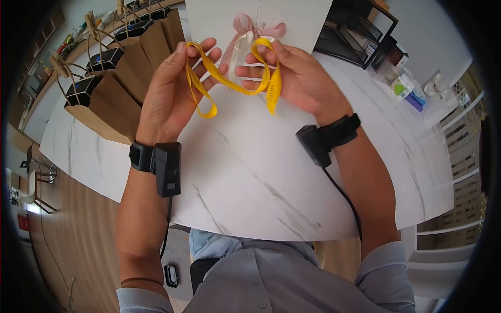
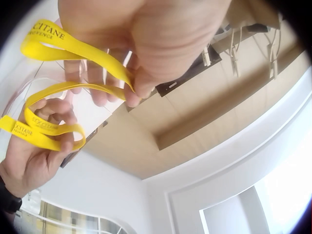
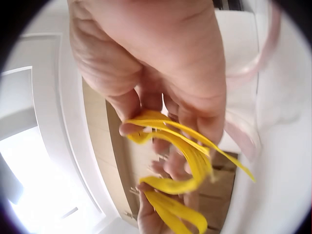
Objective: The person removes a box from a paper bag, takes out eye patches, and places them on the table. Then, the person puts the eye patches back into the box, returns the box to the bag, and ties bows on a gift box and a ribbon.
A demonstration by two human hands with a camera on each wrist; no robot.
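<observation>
A yellow printed ribbon [image 1: 229, 83] is stretched between both hands above the table, with loops hanging down. The left hand [image 1: 175, 91] pinches it between thumb and index finger, the other fingers spread. In the left wrist view the ribbon [image 2: 73, 87] shows dark lettering. The right hand [image 1: 300, 78] pinches another part near its thumb, and a short tail drops below that hand. Seen from the right wrist, the ribbon [image 3: 195, 165] curves under the fingers in several layers. Just behind the hands, a pink bow [image 1: 255, 31] sits on a white box [image 1: 209, 15].
Several brown paper bags [image 1: 107, 104] with twisted handles and clothespins stand in a row at the left. A black mesh organizer [image 1: 347, 41] is at the back right, beside small packages [image 1: 407, 91]. The marble-patterned table [image 1: 250, 177] curves toward the person.
</observation>
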